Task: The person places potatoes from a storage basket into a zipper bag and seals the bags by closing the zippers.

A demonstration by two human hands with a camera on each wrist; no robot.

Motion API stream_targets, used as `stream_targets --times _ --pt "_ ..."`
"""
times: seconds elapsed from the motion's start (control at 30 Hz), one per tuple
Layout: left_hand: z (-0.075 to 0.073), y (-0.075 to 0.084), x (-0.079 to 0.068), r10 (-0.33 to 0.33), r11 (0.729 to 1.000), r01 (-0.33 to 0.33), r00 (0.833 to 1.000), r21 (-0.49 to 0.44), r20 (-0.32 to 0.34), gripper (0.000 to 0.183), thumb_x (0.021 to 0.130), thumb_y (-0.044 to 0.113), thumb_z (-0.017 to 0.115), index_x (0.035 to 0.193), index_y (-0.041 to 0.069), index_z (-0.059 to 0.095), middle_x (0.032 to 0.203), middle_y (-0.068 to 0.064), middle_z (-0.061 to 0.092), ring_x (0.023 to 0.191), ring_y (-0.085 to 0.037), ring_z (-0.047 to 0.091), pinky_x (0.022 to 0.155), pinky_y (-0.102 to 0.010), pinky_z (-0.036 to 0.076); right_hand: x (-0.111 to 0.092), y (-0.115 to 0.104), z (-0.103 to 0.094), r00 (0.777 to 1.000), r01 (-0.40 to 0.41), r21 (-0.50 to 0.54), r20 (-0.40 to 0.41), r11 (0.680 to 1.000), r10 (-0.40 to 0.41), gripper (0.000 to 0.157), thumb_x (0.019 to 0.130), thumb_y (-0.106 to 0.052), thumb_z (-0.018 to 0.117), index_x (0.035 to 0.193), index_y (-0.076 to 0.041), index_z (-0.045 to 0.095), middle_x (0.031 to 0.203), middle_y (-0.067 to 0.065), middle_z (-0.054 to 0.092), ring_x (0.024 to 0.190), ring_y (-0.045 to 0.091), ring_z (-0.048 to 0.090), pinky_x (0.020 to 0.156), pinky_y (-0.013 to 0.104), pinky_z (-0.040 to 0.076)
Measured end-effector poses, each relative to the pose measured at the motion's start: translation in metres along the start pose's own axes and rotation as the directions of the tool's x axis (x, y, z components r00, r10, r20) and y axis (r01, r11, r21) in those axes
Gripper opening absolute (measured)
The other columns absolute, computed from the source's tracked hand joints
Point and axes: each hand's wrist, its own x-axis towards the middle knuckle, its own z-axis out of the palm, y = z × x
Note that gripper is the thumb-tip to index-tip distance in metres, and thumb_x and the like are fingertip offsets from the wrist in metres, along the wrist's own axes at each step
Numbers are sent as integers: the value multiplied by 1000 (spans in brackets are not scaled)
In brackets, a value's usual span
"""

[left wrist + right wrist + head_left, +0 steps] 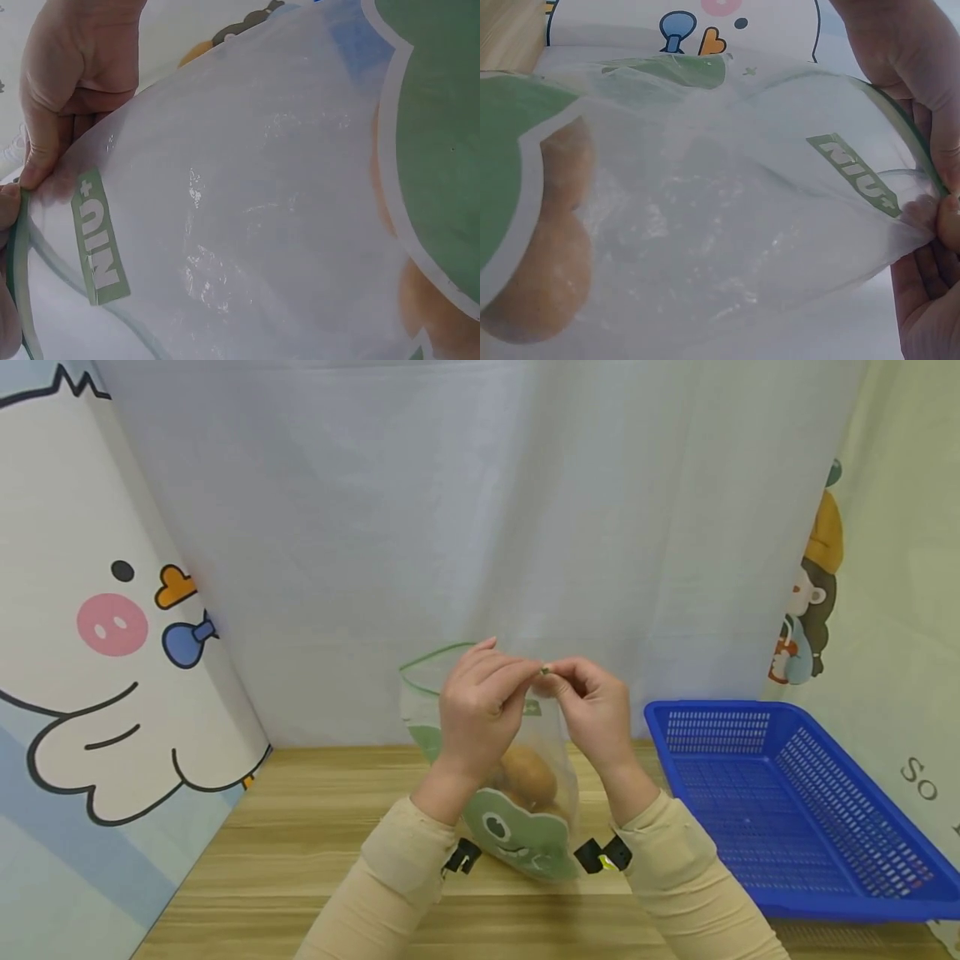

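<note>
A clear zip bag (551, 735) with a green seal strip and a green cartoon print stands on the wooden table. Several round orange-brown fruits or vegetables (528, 777) lie in its lower part; their exact kind is unclear. At the bag's top right corner, my left hand (480, 710) pinches the green strip between thumb and finger. My right hand (600, 718) pinches the same corner, its fingertips right beside the left ones. To the left of the hands, the bag's mouth gapes. In the right wrist view, a green label (855, 176) shows below the strip.
A blue plastic basket (750, 902) stands on the right of the table (315, 827). Behind hangs a pale curtain (375, 527), with cartoon-printed cloths at the left and right sides. Small black wrist cameras (461, 857) are strapped under both sleeves.
</note>
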Motion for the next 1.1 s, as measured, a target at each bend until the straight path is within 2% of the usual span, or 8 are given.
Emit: stream_targets --times 0.23,0.43,0.5,0.63,1.1 --pt "-1 -2 0 -11 1000 11 1000 6 4 6 85 -4 74 85 2 77 79 -8 74 74 -24 68 99 -43 51 2 2 -5 999 -42 65 -26 997 43 7 89 6 66 89 13 67 82 23 69 73 0 66 69 20 57" --pt "-5 -10 -2 -16 1000 16 1000 8 7 5 83 -2 77 86 2 78 80 -9 74 75 -25 69 100 -43 51 5 6 -14 992 -113 87 -53 990 117 11 91 4 65 92 14 65 77 -9 70 73 2 67 71 19 57" --pt "-6 -13 -4 -15 1000 15 1000 11 5 5 83 -2 77 87 2 78 80 -9 74 75 -26 69 100 -44 51 6 8 -17 987 -144 90 -59 985 150 13 92 1 65 94 14 65 78 -15 68 74 2 67 73 20 57" --pt "-9 -21 -8 -18 999 18 1000 31 -4 5 83 -3 76 85 1 78 78 -9 73 72 -26 69 97 -49 52 7 12 -25 978 -187 88 -71 978 194 15 93 -4 65 96 11 66 78 -14 69 75 5 68 77 23 58" --pt "-23 -40 -22 -69 994 65 997 89 38 6 83 -4 75 85 1 77 77 -10 73 72 -26 68 101 -46 50 9 23 -45 957 -236 72 -153 969 245 11 94 -6 66 91 5 67 75 -15 69 72 4 69 75 22 58"
